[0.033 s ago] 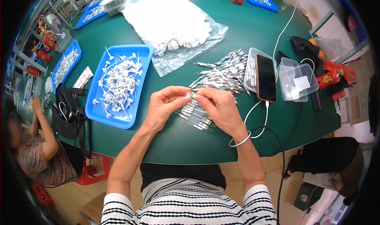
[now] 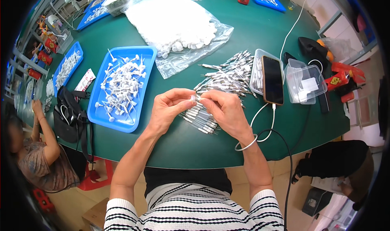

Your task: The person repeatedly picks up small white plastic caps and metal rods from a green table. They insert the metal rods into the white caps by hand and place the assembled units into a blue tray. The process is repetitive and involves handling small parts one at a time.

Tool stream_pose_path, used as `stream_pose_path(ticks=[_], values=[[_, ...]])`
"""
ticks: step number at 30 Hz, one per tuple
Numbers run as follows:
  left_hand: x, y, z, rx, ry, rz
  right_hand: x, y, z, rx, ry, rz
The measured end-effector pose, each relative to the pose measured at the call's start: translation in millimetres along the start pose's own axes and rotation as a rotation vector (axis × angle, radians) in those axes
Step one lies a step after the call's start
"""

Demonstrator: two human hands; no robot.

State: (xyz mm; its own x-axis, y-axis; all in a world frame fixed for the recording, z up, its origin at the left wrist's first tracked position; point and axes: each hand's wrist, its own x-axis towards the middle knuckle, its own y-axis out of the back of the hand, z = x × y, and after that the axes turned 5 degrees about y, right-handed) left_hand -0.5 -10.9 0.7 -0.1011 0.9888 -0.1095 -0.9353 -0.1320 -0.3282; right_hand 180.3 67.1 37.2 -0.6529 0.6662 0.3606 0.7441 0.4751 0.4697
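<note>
In front of my chest, my left hand (image 2: pixel 170 107) and my right hand (image 2: pixel 224 111) meet fingertip to fingertip, both pinched closed. Between the left thumb and fingers shows a small whitish piece (image 2: pixel 193 97); its exact kind is too small to tell. The right fingertips close at its other side, and what they grip is mostly hidden. Under and behind the hands lies a pile of thin white-and-metal rods (image 2: pixel 231 74), with a neater row of rods (image 2: pixel 203 120) nearer me. To the left, a blue tray (image 2: pixel 92 109) holds many thin rods with white caps.
A clear plastic bag (image 2: pixel 170 66) of white caps lies beyond the hands. At right, a phone (image 2: pixel 273 80) with a white cable leans on a clear box (image 2: pixel 258 58), beside another clear box (image 2: pixel 308 82). A black bag (image 2: pixel 69 113) lies left; a person (image 2: pixel 44 157) sits beyond.
</note>
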Motion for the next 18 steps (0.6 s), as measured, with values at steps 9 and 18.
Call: stream_pose_path(ticks=[9, 18], values=[[-1.6, -3.4, 0.5, 0.055, -0.052, 0.056, -1.7, -6.6, 2.6, 0.009, 0.062, 0.067], [-5.3, -3.8, 2.9, 0.013, -0.086, 0.019, -4.5, -10.5, 10.9, 0.463, -0.147, -0.012]])
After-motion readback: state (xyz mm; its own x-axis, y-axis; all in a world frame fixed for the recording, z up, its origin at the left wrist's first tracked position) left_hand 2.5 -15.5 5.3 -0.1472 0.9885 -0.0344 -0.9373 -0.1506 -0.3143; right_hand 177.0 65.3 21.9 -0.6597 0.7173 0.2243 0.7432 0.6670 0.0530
